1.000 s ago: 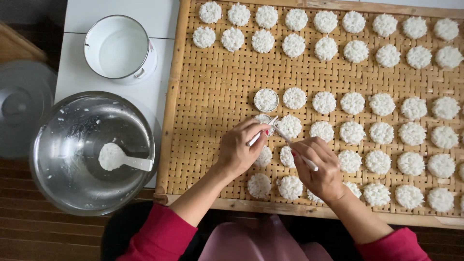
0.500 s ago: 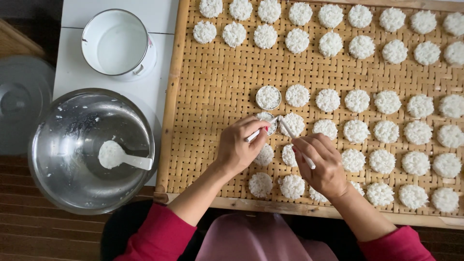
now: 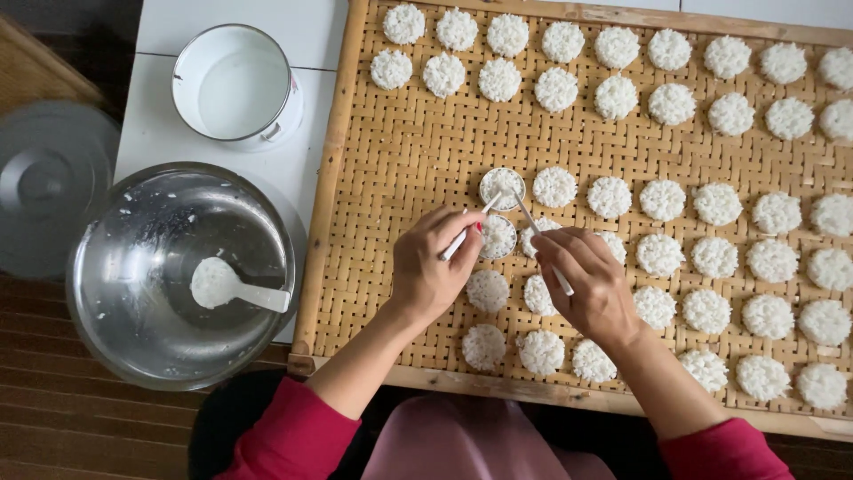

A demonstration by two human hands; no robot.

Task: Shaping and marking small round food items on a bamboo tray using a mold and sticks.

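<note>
Left hand (image 3: 431, 271): fingers closed on a thin white utensil (image 3: 462, 238), tip at the ring mould (image 3: 502, 188). Right hand (image 3: 588, 283): fingers gripping a second white utensil (image 3: 544, 242), also angled into the mould. The mould sits on the woven bamboo tray (image 3: 400, 151), heading an unfinished row of rice cakes (image 3: 555, 187). A steel bowl (image 3: 182, 271) rests on the bench, left of the tray.

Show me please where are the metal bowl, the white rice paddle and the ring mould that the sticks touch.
metal bowl (image 3: 133, 222), head view, bare inner wall at upper left.
white rice paddle (image 3: 215, 283), head view, middle of its round blade.
ring mould (image 3: 502, 187), head view, rice filling inside the ring.
</note>
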